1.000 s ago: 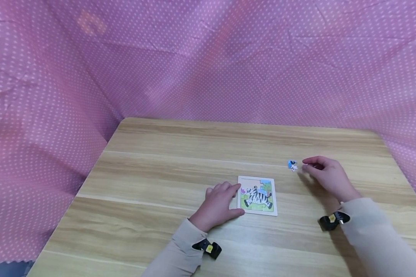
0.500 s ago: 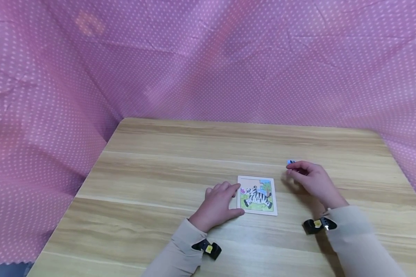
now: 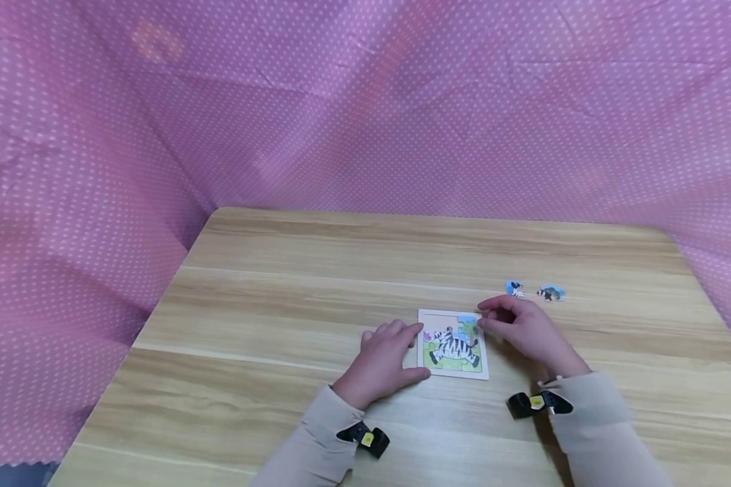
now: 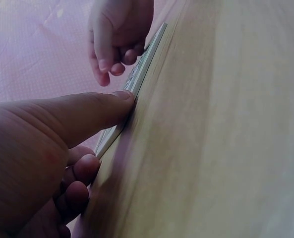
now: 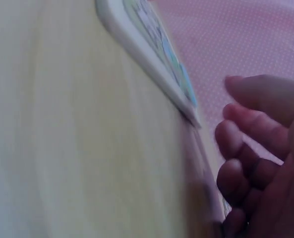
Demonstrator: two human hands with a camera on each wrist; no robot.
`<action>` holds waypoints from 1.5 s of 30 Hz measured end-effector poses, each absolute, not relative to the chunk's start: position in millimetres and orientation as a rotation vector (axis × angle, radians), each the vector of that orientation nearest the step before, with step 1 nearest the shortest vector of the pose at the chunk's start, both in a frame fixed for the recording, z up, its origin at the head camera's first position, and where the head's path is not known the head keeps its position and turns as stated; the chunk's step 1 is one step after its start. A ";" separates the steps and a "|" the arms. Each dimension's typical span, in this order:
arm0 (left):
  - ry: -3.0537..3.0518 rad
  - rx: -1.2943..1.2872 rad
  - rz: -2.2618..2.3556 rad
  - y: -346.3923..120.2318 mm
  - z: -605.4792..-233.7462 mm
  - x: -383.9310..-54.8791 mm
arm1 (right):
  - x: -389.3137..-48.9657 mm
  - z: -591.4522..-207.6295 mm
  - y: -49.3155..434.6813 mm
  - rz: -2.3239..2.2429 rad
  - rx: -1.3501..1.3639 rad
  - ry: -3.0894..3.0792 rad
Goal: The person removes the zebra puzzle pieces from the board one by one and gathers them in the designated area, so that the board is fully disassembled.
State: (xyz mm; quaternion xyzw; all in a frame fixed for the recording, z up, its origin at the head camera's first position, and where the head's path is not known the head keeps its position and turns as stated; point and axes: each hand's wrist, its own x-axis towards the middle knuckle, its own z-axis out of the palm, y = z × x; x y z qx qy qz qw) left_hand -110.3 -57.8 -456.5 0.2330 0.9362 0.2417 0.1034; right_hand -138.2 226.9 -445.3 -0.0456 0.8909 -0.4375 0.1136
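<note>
Your left hand (image 3: 382, 362) lies against the left edge of the puzzle (image 3: 453, 346), thumb and forefinger spread; your right hand (image 3: 526, 329) is near its far right corner, thumb and forefinger apart (two pieces (image 3: 551, 293) lie just beyond), and the table (image 3: 304, 297) spreads well past the puzzle's far edge

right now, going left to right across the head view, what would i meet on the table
Left hand, zebra puzzle, left loose piece, right loose piece. The right hand spans the pieces' stretch, so it is left out.
</note>
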 end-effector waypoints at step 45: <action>2.777 0.780 0.672 -59.8 -456.4 -109.1 | -132.2 -447.0 212.7 -1.110 -0.286 2.731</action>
